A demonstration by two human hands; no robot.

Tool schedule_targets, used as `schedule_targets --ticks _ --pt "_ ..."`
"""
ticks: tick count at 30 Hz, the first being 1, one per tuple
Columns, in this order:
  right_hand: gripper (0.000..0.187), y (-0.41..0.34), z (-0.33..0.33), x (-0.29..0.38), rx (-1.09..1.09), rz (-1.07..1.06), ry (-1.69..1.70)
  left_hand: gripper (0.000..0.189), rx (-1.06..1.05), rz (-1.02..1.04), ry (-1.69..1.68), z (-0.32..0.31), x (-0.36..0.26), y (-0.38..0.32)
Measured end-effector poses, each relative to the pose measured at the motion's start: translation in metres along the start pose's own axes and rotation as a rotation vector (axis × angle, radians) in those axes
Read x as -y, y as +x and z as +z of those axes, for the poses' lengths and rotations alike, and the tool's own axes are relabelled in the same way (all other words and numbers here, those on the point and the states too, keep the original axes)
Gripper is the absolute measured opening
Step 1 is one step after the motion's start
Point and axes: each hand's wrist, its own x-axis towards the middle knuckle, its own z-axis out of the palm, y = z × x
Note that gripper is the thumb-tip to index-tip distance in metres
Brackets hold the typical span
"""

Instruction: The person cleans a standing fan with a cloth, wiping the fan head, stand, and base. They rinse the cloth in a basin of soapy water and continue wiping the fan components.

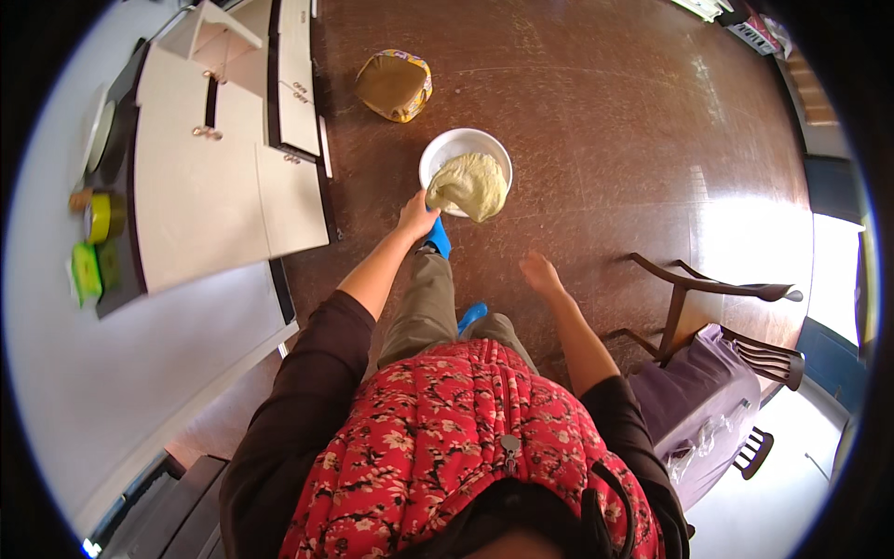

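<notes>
My left hand [418, 215] grips one end of a pale yellow-green cloth [469, 183]. The rest of the cloth spreads over a round white basin [429, 155] and covers much of its inside. Part of the cloth reaches past the near rim. Just behind that hand is my foot in a blue sock or slipper [438, 237]. Out to the right, apart from the basin, hangs my right hand [539, 272] over the floor. It is blurred and its fingers look curled, with no object visible in it.
A padded stool [393, 85] with a patterned side stands beyond the basin. White cabinets [199, 182] line the left wall, with items on their dark top. At right are a wooden chair [709, 285] and a table under a purple cloth [688, 398]. The brown floor [594, 126] catches window glare.
</notes>
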Motion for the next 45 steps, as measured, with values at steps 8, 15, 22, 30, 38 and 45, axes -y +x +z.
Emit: schedule_targets --ticks 8,15,22,30,38,45 --pt "0.042 0.124 -0.038 0.015 0.094 0.322 0.038 0.057 0.116 -0.179 -0.001 0.073 0.076 0.118" --pt "0.057 0.343 0.045 -0.037 0.397 0.242 -0.325 0.058 0.165 -0.368 -0.066 0.187 0.138 0.237" --pt "0.066 0.464 0.216 -0.117 0.466 -0.125 -0.308 0.068 0.112 -0.331 -0.181 0.299 0.192 0.347" --pt "0.088 0.535 0.300 -0.182 0.604 0.251 -0.369 0.084 0.234 -0.690 -0.881 0.344 0.256 0.402" --pt "0.026 0.461 0.308 -0.092 0.142 0.016 0.190 0.077 0.160 -0.889 -1.588 0.352 0.254 0.417" --pt "0.017 0.448 0.225 -0.040 0.208 -0.272 0.357 0.044 0.188 -0.870 -1.854 0.323 0.195 0.408"
